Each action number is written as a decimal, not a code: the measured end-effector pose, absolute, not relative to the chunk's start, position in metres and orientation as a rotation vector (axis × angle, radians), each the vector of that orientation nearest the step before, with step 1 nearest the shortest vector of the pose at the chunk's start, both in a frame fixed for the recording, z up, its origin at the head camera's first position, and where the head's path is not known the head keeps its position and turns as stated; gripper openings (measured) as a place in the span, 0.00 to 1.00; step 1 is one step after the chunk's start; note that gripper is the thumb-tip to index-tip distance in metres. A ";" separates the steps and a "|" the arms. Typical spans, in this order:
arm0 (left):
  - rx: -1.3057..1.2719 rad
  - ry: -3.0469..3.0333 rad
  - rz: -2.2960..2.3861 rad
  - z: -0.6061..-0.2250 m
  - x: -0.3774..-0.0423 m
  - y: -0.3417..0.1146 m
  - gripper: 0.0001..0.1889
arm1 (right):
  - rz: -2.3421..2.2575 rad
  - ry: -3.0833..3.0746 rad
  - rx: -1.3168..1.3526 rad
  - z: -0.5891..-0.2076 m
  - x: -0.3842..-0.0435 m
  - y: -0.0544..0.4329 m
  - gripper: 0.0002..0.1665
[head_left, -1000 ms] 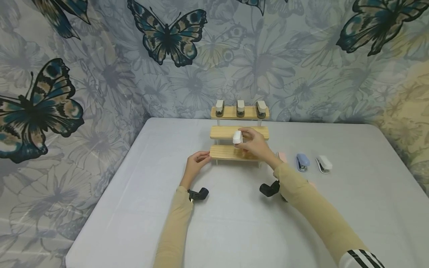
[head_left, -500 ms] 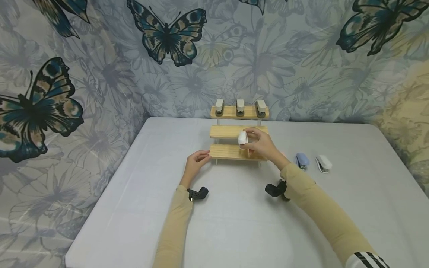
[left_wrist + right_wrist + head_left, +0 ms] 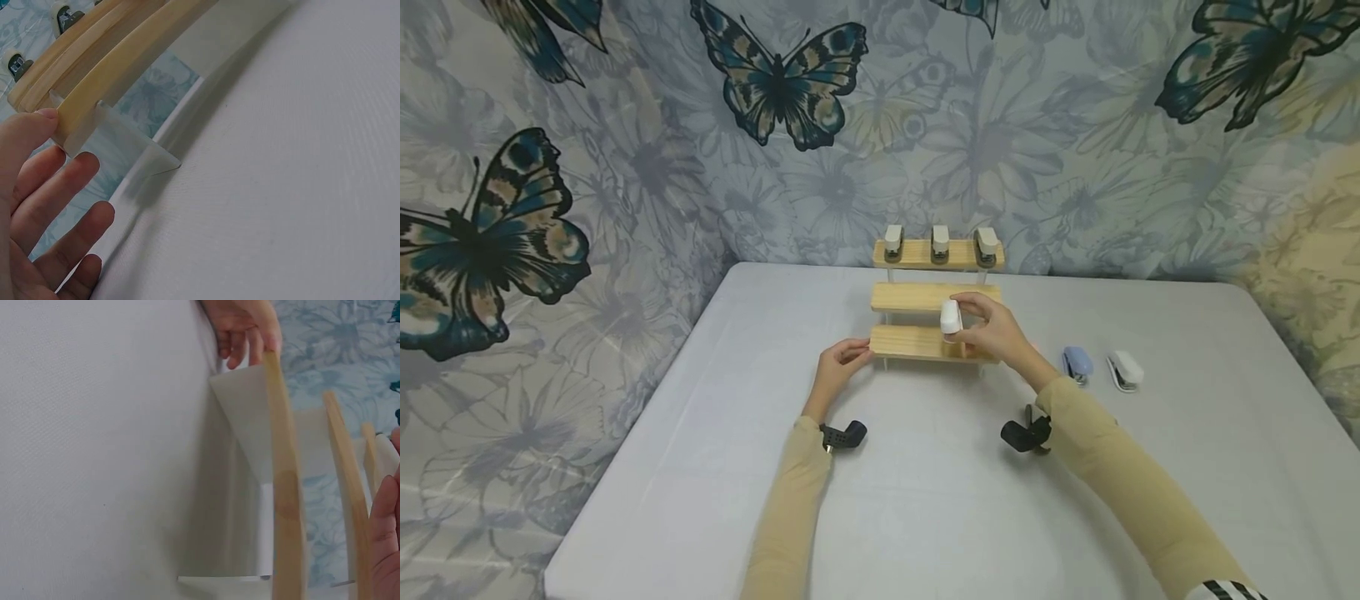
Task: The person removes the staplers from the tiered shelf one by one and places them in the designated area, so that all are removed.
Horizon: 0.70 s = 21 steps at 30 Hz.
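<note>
A three-tier wooden display stand point(image 3: 897, 340) with clear supports stands toward the back of the table. My left hand point(image 3: 837, 371) pinches the left end of its lowest shelf point(image 3: 94, 94), thumb on top and the other fingers spread below. In my right hand point(image 3: 994, 332), a small white stapler point(image 3: 951, 317) is gripped between thumb and fingers, overlapping the lower two shelves in the head view. Only part of the right hand point(image 3: 386, 531) enters the right wrist view. Three white-topped staplers point(image 3: 939, 242) sit in a row on the top shelf.
To the right on the white table point(image 3: 917, 500) lie a blue stapler point(image 3: 1077, 364) and a white stapler point(image 3: 1125, 370). A bit of something pink shows behind the right forearm. Butterfly-patterned cloth point(image 3: 820, 192) hangs directly behind the table.
My right hand has shifted to the right along the stand with the white stapler, then slightly down in view. My left hand keeps its place at the shelf end.
</note>
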<state>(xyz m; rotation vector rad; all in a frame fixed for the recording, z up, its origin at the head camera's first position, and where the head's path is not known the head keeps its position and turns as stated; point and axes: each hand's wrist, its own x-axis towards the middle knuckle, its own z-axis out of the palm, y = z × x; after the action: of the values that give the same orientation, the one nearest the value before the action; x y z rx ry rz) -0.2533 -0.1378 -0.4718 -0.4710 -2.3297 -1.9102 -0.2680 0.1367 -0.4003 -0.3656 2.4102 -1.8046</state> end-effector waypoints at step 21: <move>-0.476 -2.339 -1.896 -0.472 -0.253 -0.138 0.15 | -1.886 2.344 -0.434 -0.401 -0.241 0.160 0.38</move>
<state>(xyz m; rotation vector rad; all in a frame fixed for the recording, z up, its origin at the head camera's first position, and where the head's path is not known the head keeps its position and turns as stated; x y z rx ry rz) -0.2528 -0.1377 -0.4721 -0.4758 -2.3386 -1.8963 -0.2410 0.1603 -0.4014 -0.4340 2.3444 -1.8862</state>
